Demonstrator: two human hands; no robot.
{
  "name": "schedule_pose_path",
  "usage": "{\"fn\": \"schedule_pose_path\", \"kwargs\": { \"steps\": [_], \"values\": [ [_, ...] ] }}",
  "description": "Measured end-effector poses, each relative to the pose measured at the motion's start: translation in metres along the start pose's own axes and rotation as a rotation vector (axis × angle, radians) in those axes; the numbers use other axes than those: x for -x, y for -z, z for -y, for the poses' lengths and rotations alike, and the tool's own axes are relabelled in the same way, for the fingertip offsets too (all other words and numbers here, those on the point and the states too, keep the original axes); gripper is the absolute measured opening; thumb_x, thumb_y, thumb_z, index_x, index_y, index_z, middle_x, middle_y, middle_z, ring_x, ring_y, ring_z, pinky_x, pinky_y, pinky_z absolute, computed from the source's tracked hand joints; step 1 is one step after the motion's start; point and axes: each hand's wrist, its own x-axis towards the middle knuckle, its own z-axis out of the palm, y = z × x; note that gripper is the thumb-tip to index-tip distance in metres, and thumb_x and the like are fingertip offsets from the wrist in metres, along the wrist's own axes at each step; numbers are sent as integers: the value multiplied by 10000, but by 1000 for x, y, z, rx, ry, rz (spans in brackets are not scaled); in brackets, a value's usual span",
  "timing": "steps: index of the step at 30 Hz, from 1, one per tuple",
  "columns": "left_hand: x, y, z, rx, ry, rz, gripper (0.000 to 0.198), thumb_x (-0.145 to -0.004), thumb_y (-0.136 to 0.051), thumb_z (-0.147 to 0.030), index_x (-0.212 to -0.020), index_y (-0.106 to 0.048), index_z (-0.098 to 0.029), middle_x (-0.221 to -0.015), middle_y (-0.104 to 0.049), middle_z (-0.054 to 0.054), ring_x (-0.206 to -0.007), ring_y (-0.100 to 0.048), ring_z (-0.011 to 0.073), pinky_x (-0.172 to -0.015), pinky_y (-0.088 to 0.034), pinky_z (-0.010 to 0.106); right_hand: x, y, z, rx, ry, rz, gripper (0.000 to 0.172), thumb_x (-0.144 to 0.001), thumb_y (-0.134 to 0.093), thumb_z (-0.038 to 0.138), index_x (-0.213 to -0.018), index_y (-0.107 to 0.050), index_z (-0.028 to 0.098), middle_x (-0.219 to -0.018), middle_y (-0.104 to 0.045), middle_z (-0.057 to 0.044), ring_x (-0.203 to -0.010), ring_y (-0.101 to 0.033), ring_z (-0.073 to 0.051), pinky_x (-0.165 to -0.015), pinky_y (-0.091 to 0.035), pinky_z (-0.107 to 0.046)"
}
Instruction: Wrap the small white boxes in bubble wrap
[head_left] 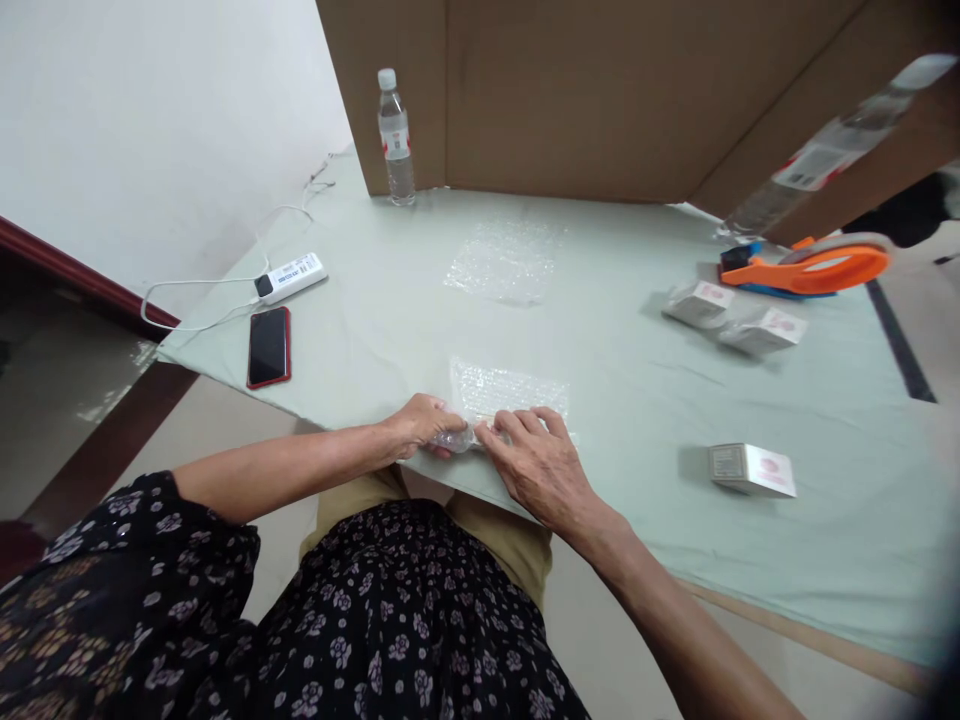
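Left hand (420, 422) is closed round one end of the bubble-wrap roll (454, 440) — right hand (536, 462) just presses on it, fingers open. Roll's long axis runs left-to-right along the table (637, 420) edge.

I wear a black top (405, 620) printed all over with small pale flowers, some of them tan, and its loose left sleeve (150, 560) carries the same print and ends near the elbow. Below the hem, khaki trousers (510, 540) cover my lap. Both forearms are bare from there down, and my left hand (416, 425) and right hand (540, 465) are uncovered as well, fingers and all.
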Motion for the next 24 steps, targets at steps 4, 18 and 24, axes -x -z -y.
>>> {"fn": "schedule_pose_path", "kwargs": {
  "steps": [4,18,24],
  "values": [
    [-4,-4,-1,-153,-80,-21,157,-716,-669,-202,-648,-531,-170,-564,-556,-27,-531,-517,111,-425,-391,201,0,0,1,18,1,-8,240,-964,-459,151,-1136,-620,194,-960,-639,-72,-875,-473,-225,-939,-288,-406],
    [-5,-3,-5,-200,-56,-27,131,-672,-671,-194,-641,-545,-169,-581,-564,-12,-528,-504,115,-417,-368,208,1,-2,2,-1,1,-14,229,-950,-465,140,-1107,-625,187,-958,-636,-80,-870,-474,-228,-926,-296,-411],
    [-8,-4,-7,-190,-60,-27,164,-678,-650,-177,-620,-497,-185,-519,-499,-42,-483,-463,104,-423,-328,211,2,-3,2,11,2,0,244,-942,-470,139,-1132,-612,198,-965,-638,-78,-891,-476,-232,-940,-295,-414]
  ]
}}
